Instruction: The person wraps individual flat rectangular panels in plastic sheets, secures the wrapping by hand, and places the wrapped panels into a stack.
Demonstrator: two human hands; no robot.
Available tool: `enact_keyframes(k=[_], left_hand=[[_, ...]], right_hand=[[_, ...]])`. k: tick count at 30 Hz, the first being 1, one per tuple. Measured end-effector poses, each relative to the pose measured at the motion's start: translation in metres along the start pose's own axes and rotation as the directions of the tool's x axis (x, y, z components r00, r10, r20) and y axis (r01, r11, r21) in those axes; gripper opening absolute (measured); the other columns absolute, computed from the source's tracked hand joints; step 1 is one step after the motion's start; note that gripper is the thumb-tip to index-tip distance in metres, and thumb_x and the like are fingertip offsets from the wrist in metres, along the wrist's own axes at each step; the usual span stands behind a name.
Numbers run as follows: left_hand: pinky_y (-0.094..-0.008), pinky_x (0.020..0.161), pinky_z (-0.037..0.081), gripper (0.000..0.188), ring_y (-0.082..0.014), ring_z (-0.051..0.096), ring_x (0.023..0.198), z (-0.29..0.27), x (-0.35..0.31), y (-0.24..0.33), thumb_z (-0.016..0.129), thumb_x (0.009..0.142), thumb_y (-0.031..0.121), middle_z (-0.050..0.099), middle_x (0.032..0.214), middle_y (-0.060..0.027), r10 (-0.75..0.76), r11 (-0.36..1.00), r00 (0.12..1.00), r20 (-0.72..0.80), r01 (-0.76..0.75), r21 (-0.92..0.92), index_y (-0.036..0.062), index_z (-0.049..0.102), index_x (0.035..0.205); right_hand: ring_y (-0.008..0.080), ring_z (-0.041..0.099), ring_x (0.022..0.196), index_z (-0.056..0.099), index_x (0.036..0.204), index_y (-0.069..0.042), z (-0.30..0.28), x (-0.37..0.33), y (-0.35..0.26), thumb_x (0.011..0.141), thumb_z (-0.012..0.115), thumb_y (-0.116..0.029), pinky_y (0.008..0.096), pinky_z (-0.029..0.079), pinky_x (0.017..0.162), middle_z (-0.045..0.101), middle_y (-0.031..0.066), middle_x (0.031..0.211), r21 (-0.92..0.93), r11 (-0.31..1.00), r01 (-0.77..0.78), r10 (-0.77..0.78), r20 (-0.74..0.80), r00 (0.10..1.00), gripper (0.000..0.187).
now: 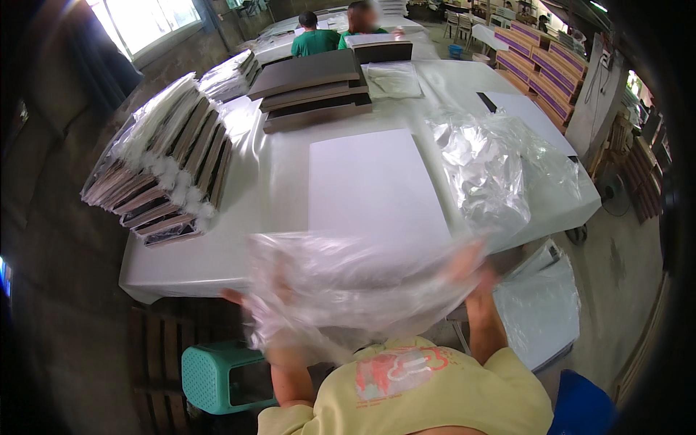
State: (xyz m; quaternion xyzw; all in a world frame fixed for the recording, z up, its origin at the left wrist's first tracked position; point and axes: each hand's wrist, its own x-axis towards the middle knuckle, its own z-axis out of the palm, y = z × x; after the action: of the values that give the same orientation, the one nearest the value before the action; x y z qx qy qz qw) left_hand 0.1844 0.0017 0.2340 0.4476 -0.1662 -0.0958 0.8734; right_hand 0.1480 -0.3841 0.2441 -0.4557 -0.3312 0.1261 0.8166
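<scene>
A clear plastic bag (362,308) is stretched between my two hands, above the table's front edge and close to my body. It is smeared by motion. My left hand (272,293) is at the bag's left end, seen partly through the film, with its fingers blurred. At the right end, my right hand (470,267) grips the plastic and is blurred too. Just beyond the bag, a white flat rectangular panel (377,181) lies on the covered table (279,203); the bag hides its near edge.
Stacked plastic-wrapped frames (159,167) lean at the left. Dark flat boxes (312,83) are piled farther back. Crumpled clear bags (482,170) lie at the right, and wrapped white sheets (540,308) lower down. A green stool (210,370) stands lower left. Two people work beyond.
</scene>
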Motion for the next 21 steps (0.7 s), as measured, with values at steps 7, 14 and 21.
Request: enact_keyframes(k=[7,14,21], left_hand=[[-0.035,0.078,0.043,0.037,-0.0201,0.054,0.087,0.006,0.0,-0.023,0.059,0.073,0.02,0.057,0.093,-0.0118,-0.046,0.996,0.994,-0.1,0.054,0.077,-0.001,0.052,0.103],[-0.0355,0.074,0.044,0.039,-0.0202,0.057,0.081,0.012,0.004,-0.033,0.07,0.065,0.019,0.061,0.083,-0.0131,-0.799,0.601,0.399,0.45,0.52,0.607,-0.0053,0.057,0.092],[-0.0325,0.088,0.038,0.052,-0.0177,0.048,0.102,-0.03,0.001,-0.002,0.058,0.076,0.027,0.047,0.119,-0.008,0.525,0.789,0.781,-0.339,-0.596,-0.149,0.003,0.043,0.12]], right_hand=[[0.0149,0.055,0.077,0.055,0.106,-0.007,-0.022,-0.016,-0.007,0.085,0.043,-0.036,0.0276,0.045,0.073,0.057,0.0073,0.089,-0.443,0.897,-0.003,-0.118,-0.244,0.963,0.037],[0.0194,0.057,0.066,0.049,0.112,-0.008,0.017,0.005,-0.033,0.084,0.035,-0.054,0.0308,0.047,0.061,0.057,0.0065,0.07,0.353,0.694,0.627,-0.178,-0.76,0.625,0.056],[0.0136,0.054,0.079,0.03,0.128,-0.006,0.032,-0.002,0.019,0.079,0.032,-0.061,0.0275,0.046,0.065,0.055,0.0059,0.085,0.604,0.796,-0.034,0.238,-0.262,0.935,0.073]])
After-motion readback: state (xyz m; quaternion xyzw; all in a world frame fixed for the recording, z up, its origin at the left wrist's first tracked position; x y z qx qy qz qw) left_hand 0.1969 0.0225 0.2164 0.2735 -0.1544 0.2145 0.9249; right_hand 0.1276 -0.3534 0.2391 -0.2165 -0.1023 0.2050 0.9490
